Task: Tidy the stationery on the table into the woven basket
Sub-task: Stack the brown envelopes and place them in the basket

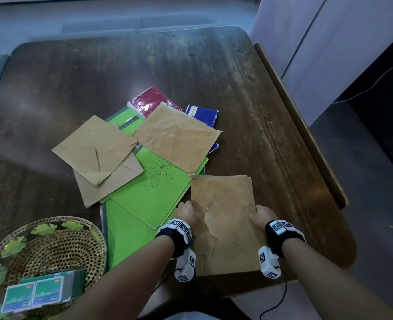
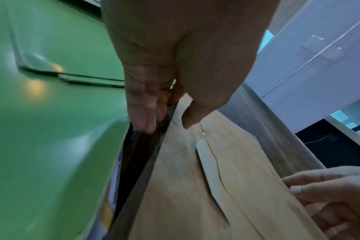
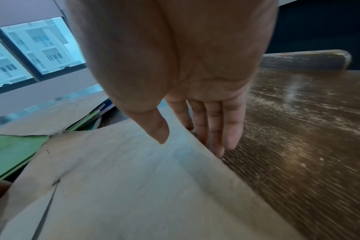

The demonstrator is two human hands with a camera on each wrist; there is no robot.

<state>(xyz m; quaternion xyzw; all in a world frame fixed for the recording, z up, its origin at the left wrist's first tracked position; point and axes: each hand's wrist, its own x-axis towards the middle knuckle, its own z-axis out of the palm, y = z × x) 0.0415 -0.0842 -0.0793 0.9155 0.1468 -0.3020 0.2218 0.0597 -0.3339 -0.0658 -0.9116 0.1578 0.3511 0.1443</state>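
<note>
A crumpled brown envelope (image 1: 225,204) (image 2: 185,186) (image 3: 123,178) lies at the table's near edge. My left hand (image 1: 186,212) (image 2: 166,124) grips its left edge, thumb on top and fingers down in the gap beside the green folders (image 1: 154,188) (image 2: 51,129). My right hand (image 1: 259,215) (image 3: 191,143) holds the right edge the same way, thumb on top and fingers slipped under against the wood. The woven basket (image 1: 94,229) sits at the near left and holds green-and-blue boxes (image 1: 36,294).
More brown envelopes (image 1: 94,146) (image 1: 177,137) lie over the green folders mid-table, with a red notebook (image 1: 149,100) and a blue notebook (image 1: 204,114) behind them. The dark wooden table (image 1: 283,135) has a raised strip along its right edge (image 1: 306,135).
</note>
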